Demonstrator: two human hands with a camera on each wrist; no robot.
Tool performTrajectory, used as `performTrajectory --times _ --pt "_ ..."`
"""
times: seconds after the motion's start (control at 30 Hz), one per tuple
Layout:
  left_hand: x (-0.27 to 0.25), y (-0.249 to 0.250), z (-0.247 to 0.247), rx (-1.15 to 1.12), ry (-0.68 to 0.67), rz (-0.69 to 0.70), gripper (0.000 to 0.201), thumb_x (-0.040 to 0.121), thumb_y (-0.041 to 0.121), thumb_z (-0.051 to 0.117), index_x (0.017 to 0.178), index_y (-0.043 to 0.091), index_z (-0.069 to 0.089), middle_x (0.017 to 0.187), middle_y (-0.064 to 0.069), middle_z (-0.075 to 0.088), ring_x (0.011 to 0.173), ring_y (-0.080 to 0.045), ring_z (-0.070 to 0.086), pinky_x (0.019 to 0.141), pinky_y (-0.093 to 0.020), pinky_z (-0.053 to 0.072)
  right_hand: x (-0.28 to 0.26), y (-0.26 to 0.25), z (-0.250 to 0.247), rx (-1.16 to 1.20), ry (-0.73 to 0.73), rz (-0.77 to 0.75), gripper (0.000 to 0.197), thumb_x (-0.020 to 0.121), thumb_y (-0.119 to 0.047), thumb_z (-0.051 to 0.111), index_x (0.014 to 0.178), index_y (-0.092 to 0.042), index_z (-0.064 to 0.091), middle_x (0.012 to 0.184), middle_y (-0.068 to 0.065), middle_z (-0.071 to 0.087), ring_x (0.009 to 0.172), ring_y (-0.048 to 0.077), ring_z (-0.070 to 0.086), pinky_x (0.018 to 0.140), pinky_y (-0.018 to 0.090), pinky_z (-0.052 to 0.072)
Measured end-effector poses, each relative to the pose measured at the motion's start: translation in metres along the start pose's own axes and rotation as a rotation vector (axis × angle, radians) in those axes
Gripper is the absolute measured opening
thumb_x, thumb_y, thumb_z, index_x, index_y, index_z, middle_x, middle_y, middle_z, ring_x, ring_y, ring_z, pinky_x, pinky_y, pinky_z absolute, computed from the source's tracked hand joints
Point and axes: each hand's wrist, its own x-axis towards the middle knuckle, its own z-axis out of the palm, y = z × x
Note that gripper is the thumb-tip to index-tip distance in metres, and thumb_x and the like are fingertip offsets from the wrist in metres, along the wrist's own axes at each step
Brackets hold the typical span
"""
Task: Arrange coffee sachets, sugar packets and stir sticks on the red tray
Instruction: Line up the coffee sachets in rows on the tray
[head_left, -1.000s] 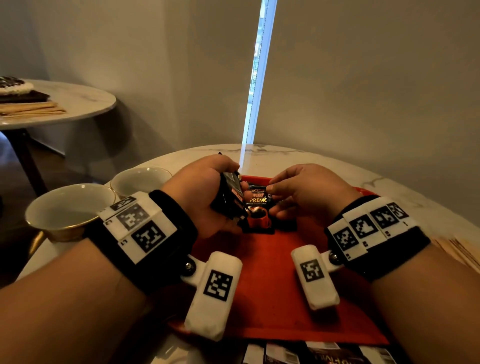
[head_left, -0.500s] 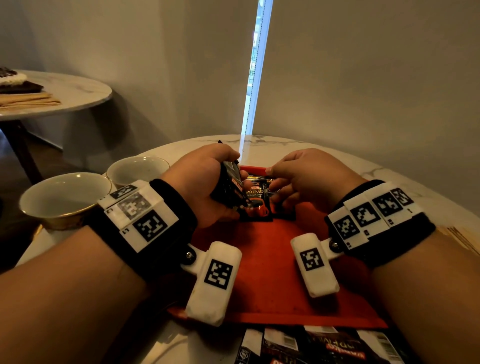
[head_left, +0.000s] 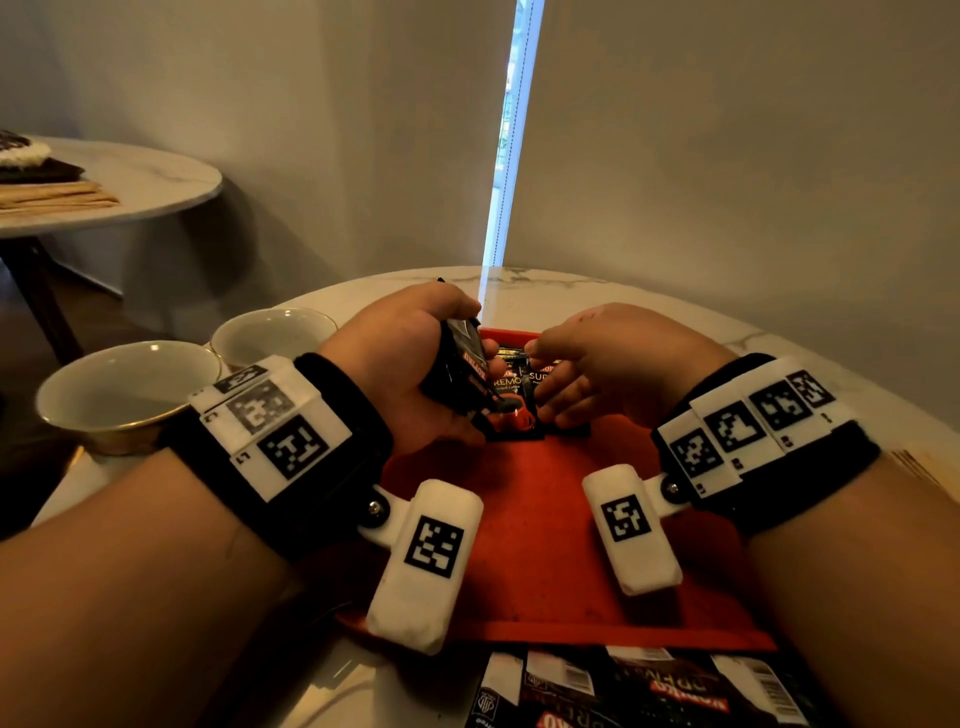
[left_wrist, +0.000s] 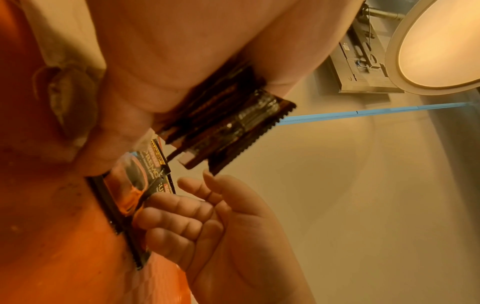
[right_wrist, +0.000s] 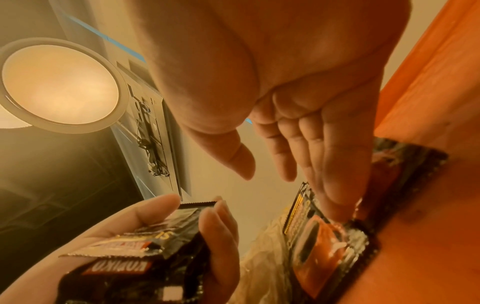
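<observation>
My left hand (head_left: 415, 374) grips a stack of black coffee sachets (head_left: 465, 364) above the far end of the red tray (head_left: 535, 561). The same stack (left_wrist: 228, 123) shows in the left wrist view and again (right_wrist: 145, 257) in the right wrist view, held between thumb and fingers. Several black sachets (head_left: 514, 395) lie flat on the tray's far end. My right hand (head_left: 597, 364) hovers over them with relaxed fingers; one fingertip (right_wrist: 337, 214) touches a lying sachet (right_wrist: 324, 246). No sugar packets or stir sticks are in sight.
Two white cups (head_left: 124, 395) (head_left: 275, 332) stand left of the tray on the marble table (head_left: 779, 332). More sachets (head_left: 649, 691) lie at the near edge in front of the tray. A second table (head_left: 130, 182) stands at the far left.
My right hand has let go of the sachet it was setting down and has spread its fingers above it. The left hand keeps its grip on the stack.
</observation>
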Motion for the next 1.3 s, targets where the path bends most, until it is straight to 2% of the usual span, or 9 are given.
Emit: performTrajectory --times 0.13,0.23,0.5,0.63,0.87,0.97,1.13,1.2,1.3 --pt "0.003 -0.002 -0.001 0.011 0.023 0.022 0.019 0.093 0.029 0.050 0.103 0.013 0.055 0.086 -0.006 0.056 0.071 -0.022 0.056 0.080 -0.048 0.046 0.000 -0.001 0.001 0.003 0.007 -0.004 0.024 0.098 -0.021 0.059 0.109 0.001 0.060 0.087 0.023 0.067 0.071 0.034 0.069 0.072 0.040 0.058" --pt "0.004 -0.002 -0.001 -0.015 0.044 0.033 0.019 0.094 0.028 0.051 0.107 0.014 0.055 0.093 -0.006 0.056 0.073 -0.020 0.057 0.070 -0.044 0.053 0.000 -0.001 0.003 0.000 0.005 -0.005 0.027 0.098 -0.021 0.060 0.110 0.003 0.059 0.088 0.023 0.067 0.071 0.034 0.069 0.071 0.040 0.059" --pt "0.004 -0.001 -0.002 0.028 0.055 0.047 0.018 0.093 0.029 0.050 0.095 0.013 0.057 0.084 -0.006 0.056 0.074 -0.022 0.055 0.075 -0.041 0.041 0.000 -0.001 0.006 0.016 0.007 -0.008 0.024 0.098 -0.022 0.061 0.106 0.000 0.059 0.092 0.025 0.069 0.074 0.036 0.071 0.075 0.043 0.059" --pt "0.001 0.001 -0.001 0.030 0.057 0.046 0.020 0.094 0.028 0.050 0.088 0.010 0.057 0.079 -0.009 0.055 0.073 -0.024 0.054 0.070 -0.037 0.043 0.000 0.000 0.006 0.026 -0.001 -0.006 0.026 0.098 -0.023 0.061 0.108 0.001 0.059 0.093 0.025 0.070 0.074 0.035 0.072 0.075 0.042 0.060" --pt "-0.001 0.001 -0.001 0.003 0.054 0.042 0.018 0.093 0.027 0.051 0.092 0.011 0.058 0.085 -0.008 0.057 0.078 -0.023 0.056 0.076 -0.042 0.045 0.001 0.001 0.007 0.015 -0.006 -0.013 0.024 0.098 -0.023 0.060 0.107 0.000 0.060 0.094 0.025 0.070 0.076 0.035 0.073 0.076 0.042 0.060" --pt "-0.002 0.002 -0.001 -0.025 0.043 0.051 0.016 0.094 0.027 0.051 0.096 0.013 0.058 0.090 -0.008 0.057 0.077 -0.022 0.057 0.075 -0.047 0.054 0.002 0.002 0.004 -0.001 -0.001 -0.028 0.024 0.098 -0.023 0.061 0.106 0.000 0.060 0.091 0.023 0.070 0.073 0.034 0.072 0.067 0.038 0.060" --pt "-0.005 0.003 0.000 -0.111 -0.034 0.065 0.028 0.093 0.043 0.053 0.106 0.018 0.054 0.088 -0.009 0.055 0.066 -0.021 0.055 0.063 -0.034 0.053 -0.001 -0.001 -0.008 -0.011 -0.011 -0.227 0.004 0.092 -0.009 0.066 0.096 -0.009 0.066 0.081 0.010 0.069 0.063 0.022 0.064 0.046 0.027 0.049" --pt "-0.006 0.005 -0.002 -0.156 -0.044 0.068 0.034 0.089 0.046 0.054 0.106 0.016 0.055 0.086 -0.011 0.056 0.065 -0.022 0.055 0.064 -0.033 0.050 -0.004 -0.003 -0.012 -0.020 -0.032 -0.372 0.014 0.087 -0.006 0.071 0.095 -0.016 0.070 0.077 0.001 0.068 0.066 0.015 0.062 0.051 0.029 0.049" --pt "-0.005 0.006 -0.006 -0.219 -0.067 0.076 0.037 0.086 0.040 0.050 0.108 0.012 0.056 0.094 -0.013 0.057 0.071 -0.025 0.058 0.068 -0.036 0.052 -0.012 -0.009 -0.014 -0.014 -0.127 -0.522 0.028 0.072 -0.012 0.077 0.095 -0.029 0.075 0.085 -0.003 0.069 0.080 0.014 0.066 0.072 0.035 0.055"
